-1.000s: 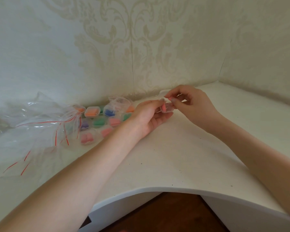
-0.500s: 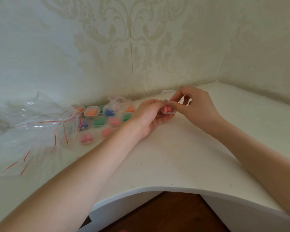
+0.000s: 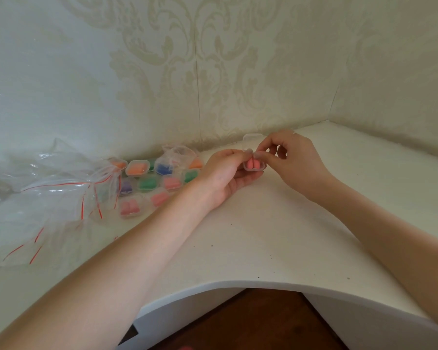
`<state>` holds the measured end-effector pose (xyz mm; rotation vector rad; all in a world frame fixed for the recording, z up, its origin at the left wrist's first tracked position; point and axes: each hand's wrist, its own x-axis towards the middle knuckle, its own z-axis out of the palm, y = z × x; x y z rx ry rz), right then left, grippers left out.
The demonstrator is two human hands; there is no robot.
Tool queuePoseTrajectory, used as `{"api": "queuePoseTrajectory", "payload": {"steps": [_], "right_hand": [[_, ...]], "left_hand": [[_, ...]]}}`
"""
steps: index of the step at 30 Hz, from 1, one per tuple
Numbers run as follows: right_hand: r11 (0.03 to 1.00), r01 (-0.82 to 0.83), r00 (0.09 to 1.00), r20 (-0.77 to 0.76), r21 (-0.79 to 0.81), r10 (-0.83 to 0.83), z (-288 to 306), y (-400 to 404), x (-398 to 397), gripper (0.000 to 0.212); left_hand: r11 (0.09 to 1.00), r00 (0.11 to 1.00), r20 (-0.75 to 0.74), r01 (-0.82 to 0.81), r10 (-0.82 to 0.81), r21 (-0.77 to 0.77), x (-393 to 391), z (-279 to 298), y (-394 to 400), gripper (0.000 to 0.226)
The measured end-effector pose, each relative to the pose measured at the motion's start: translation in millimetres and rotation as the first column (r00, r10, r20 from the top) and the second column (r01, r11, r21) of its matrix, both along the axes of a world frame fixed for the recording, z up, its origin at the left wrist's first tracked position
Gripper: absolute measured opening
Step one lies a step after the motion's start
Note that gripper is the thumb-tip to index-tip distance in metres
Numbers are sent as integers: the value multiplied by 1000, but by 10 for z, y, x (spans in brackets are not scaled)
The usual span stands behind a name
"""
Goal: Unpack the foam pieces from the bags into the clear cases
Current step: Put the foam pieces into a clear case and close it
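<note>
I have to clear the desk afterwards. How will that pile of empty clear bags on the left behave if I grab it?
The bags look thin and crumpled, so probably floppy and very light. Their glossy film may slip, and the loose pile would likely come apart rather than lift together.

A home corner: damask-patterned wallpaper (image 3: 213,72), white curved desk (image 3: 263,236), dark wooden floor (image 3: 250,322) beneath.

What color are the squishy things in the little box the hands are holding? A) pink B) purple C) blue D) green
A: the open case, held by the left hand and right hand, has pink foam pieces inside.
</note>
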<state>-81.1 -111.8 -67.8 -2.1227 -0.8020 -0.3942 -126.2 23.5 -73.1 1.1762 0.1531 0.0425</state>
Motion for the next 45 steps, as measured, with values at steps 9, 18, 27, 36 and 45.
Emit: {"api": "queuePoseTrajectory", "payload": {"steps": [9,18,27,36,45], "right_hand": [[991,-41,998,-39,127,46,-18,19,-21,27],[994,-99,995,-19,49,100,-100,86,-28,24],[992,-105,988,-108,67,112,-110,80,-9,57],[993,-116,992,-40,19,116,-81,40,-4,44],[997,-8,1000,0,80,8,-62,-39,53,22]], "left_hand": [[998,1000,7,22,-23,51,-3,9,4,26],[999,999,-8,40,-40,-1,-19,31,-4,15],[1000,1000,0,3,-3,23,-2,0,2,8],[993,997,72,14,-22,121,-16,-2,-30,14],[978,984,-22,174,-178,-117,-53,48,56,33]]}}
